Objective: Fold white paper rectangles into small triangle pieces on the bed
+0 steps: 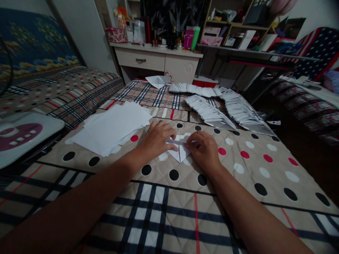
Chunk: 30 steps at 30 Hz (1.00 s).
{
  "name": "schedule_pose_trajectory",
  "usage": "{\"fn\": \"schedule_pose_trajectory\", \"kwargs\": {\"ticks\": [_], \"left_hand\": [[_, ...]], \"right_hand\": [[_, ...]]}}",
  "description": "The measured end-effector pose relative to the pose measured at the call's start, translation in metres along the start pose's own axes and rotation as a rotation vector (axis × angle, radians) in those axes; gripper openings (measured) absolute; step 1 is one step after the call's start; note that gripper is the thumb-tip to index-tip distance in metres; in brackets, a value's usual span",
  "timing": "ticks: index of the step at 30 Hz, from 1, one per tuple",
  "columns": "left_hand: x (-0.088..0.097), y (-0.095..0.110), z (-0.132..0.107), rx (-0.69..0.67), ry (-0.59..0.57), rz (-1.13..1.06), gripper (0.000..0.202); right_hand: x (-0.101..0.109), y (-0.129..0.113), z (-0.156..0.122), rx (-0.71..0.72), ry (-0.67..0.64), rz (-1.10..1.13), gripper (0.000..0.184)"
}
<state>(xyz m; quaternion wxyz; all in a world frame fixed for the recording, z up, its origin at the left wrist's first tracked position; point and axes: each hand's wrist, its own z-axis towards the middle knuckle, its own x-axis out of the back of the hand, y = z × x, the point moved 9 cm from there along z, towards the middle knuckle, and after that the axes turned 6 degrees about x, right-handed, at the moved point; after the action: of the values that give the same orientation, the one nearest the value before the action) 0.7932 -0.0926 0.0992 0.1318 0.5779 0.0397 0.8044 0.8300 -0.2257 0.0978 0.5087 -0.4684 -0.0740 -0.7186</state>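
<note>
A partly folded sheet of white paper (pixel 180 152) lies on the bed in front of me, its near end coming to a point with a crease down the middle. My left hand (pixel 159 137) pinches the paper's left side between thumb and fingers. On the opposite side, my right hand (pixel 204 147) grips the raised flap's right end with its fingertips. The flap's edge runs straight between both hands. Just left of my left hand rests a loose stack of white sheets (pixel 116 123). Fingers cover both ends of the fold.
Rows of folded papers (pixel 209 112) fan out at the far right of the bedspread (pixel 172 211), with another row (pixel 241 107) beyond. One folded paper piece (pixel 158 81) lies at the far edge. A white dresser (pixel 156 58) stands behind, and a white table (pixel 29 134) at left.
</note>
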Motion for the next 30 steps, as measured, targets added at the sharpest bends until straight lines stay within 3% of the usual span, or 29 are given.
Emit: {"fn": "schedule_pose_trajectory", "kwargs": {"ticks": [13, 23, 30], "left_hand": [[0.002, 0.012, -0.008, -0.166, 0.05, -0.042, 0.006], [0.001, 0.02, -0.015, -0.266, 0.054, 0.042, 0.009], [0.005, 0.026, -0.019, -0.267, -0.013, 0.065, 0.014]], "right_hand": [[-0.005, -0.003, -0.002, 0.026, -0.063, -0.01, 0.02], [-0.005, -0.002, -0.004, 0.007, -0.073, 0.013, 0.026], [-0.005, -0.003, -0.005, -0.036, -0.098, -0.011, 0.021]]}}
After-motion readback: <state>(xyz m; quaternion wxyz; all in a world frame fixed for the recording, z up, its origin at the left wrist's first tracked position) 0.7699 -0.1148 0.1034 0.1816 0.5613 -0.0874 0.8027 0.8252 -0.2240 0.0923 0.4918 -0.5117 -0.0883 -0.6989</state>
